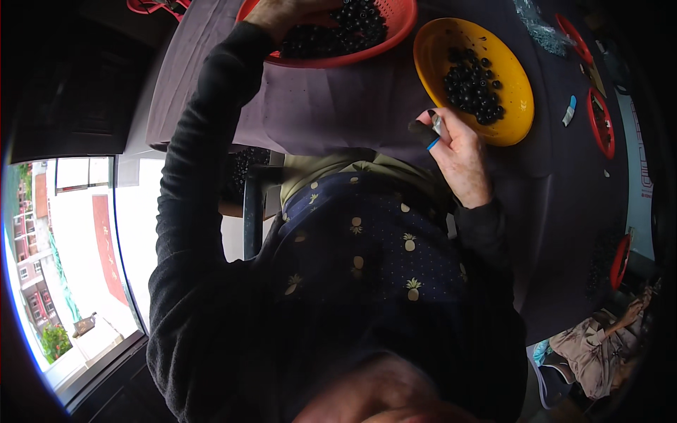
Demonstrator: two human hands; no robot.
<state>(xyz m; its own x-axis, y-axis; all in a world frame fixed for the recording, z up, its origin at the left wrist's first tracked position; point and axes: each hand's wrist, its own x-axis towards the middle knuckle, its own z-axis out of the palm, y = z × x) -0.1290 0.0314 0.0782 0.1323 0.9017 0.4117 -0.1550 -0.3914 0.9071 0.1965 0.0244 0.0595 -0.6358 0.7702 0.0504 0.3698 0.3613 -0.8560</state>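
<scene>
My left hand reaches over the rim of a red basket at the top of the head view, beside a heap of small, shiny, dark round fruits. The upper edge of the picture cuts its fingers off, so their grip cannot be made out. My right hand is just below a tilted yellow bowl holding more of these dark fruits. Its thumb and fingers are pinched together, with black covers on the tips and a blue band. A small silvery piece shows between them.
Dark purple cloth covers the table. A blue-and-white strip and a clear plastic bag lie on the right. Several red baskets stand along the far right edge. Another person's sleeve shows at lower right.
</scene>
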